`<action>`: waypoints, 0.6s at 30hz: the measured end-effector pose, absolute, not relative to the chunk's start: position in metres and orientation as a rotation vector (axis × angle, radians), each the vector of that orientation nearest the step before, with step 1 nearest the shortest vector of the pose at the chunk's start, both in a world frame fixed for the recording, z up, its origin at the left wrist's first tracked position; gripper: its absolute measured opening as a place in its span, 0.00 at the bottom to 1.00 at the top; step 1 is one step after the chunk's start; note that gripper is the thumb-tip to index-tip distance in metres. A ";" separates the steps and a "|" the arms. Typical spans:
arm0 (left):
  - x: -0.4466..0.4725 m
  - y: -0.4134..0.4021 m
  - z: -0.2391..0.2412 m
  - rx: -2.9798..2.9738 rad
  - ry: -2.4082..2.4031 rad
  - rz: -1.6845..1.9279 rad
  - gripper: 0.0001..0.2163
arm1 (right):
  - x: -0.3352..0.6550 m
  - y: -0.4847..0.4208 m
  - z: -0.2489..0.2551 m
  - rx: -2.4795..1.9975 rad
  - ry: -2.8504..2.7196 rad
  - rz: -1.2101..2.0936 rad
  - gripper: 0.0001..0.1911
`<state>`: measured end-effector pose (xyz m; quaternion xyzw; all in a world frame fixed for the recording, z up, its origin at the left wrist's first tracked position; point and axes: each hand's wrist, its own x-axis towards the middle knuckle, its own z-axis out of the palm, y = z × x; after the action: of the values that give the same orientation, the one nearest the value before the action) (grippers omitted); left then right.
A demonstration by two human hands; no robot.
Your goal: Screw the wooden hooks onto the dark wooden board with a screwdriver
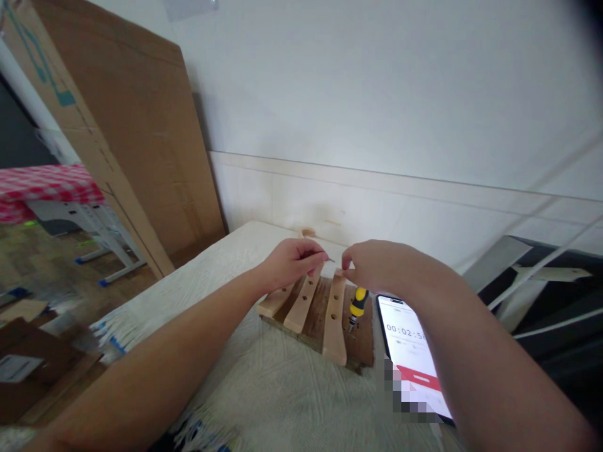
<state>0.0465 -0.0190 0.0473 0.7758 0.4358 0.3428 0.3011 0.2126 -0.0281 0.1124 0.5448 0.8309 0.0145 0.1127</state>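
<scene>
The relation that matters here is the short gap between the two hands, over the far edge of a worn wooden board (313, 317) on the cloth-covered counter (282, 395). The left hand (293, 260) has its grip pinched on a slim dark piece (331, 260), whose free end sticks out to the right, toward the other hand; its long axis looks to run across, rather than along, the pale wooden pieces below. The right hand (379, 263) arches in from the right with its fingers curled downward, close to the far end of the rightmost pale piece (335, 336); whether that grip holds anything, or touches the wood, I cannot tell. That pale piece lies on the board with its long axis running away from the person, two holes along it, its near end overhanging the board's front edge. The middle pale piece (296, 319) lies to its left, below the left hand, slanting a little. A yellow and black screwdriver (358, 302) is just right of the rightmost piece, its handle below the right hand and its tip toward the person, so the right hand is the nearer one to it.
</scene>
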 end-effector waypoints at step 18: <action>0.048 -0.014 0.038 2.391 1.022 0.545 0.09 | 0.210 -0.029 0.114 1.573 2.484 0.080 0.15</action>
<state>0.0480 -0.0143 0.0380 0.8737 0.3735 0.1990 0.2401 0.2103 -0.0289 0.1136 0.5322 0.8403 0.0271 0.0999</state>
